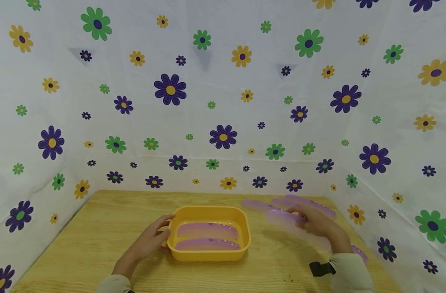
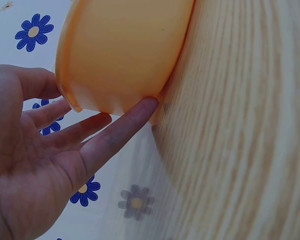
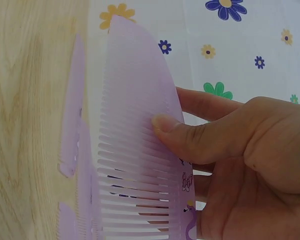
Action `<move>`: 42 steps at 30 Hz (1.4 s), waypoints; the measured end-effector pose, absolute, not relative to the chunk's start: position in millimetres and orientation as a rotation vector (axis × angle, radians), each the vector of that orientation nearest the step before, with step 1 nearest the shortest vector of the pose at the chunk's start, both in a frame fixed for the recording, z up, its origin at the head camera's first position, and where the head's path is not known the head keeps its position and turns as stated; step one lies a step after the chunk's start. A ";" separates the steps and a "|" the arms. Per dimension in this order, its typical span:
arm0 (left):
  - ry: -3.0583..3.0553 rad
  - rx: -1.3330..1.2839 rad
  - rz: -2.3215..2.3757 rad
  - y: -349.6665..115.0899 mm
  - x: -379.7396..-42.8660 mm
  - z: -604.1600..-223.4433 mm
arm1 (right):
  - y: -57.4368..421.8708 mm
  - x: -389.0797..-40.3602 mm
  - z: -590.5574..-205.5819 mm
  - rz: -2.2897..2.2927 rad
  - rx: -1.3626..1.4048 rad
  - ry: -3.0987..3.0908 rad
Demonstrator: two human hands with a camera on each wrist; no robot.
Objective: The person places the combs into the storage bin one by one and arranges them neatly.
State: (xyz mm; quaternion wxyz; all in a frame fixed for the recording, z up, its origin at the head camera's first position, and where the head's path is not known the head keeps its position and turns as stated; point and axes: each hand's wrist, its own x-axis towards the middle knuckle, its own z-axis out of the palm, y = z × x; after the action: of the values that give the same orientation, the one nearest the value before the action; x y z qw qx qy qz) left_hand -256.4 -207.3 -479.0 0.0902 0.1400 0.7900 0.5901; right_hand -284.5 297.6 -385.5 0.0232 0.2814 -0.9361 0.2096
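A yellow rectangular tray (image 1: 210,255) stands on the wooden table, with two translucent purple combs inside: one comb (image 1: 207,231) toward the back, another (image 1: 207,244) toward the front. My left hand (image 1: 152,237) grips the tray's left end, with one bent digit at the rim and the other fingers against the outer wall (image 2: 125,45) in the left wrist view. To the right of the tray, my right hand (image 1: 316,221) pinches a purple comb (image 3: 135,85) by its printed spine, thumb across its flat side. Its wide teeth face left in the right wrist view.
More purple combs lie behind and around the right hand: one comb (image 1: 257,204) at the back, another comb (image 1: 323,208) farther right, and a partly hidden one (image 1: 360,254) by the right sleeve. White flower-print sheets (image 1: 223,110) enclose the table's back and sides.
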 end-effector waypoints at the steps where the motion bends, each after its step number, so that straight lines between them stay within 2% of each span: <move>1: 2.353 0.410 1.753 -207.4 -256.6 -479.5 | 296.1 -284.9 -384.8 0.647 0.879 -2.894; 19: 2.433 0.412 1.711 -204.8 -256.5 -475.7 | 269.5 -294.2 -376.6 0.543 1.052 -2.771; 32: 2.372 0.469 1.730 -207.5 -256.6 -478.2 | 244.3 -293.6 -369.4 0.479 0.891 -2.950; 42: 2.365 0.491 1.739 -207.9 -255.7 -476.7 | 223.2 -294.0 -369.8 0.613 0.794 -3.044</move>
State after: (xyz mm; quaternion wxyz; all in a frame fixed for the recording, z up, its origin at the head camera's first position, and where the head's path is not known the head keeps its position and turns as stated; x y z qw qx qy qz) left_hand -255.7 -207.9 -476.7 0.0828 0.1644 0.7919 0.5822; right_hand -294.0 223.2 -369.8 -0.0319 0.2476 -0.9493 0.1912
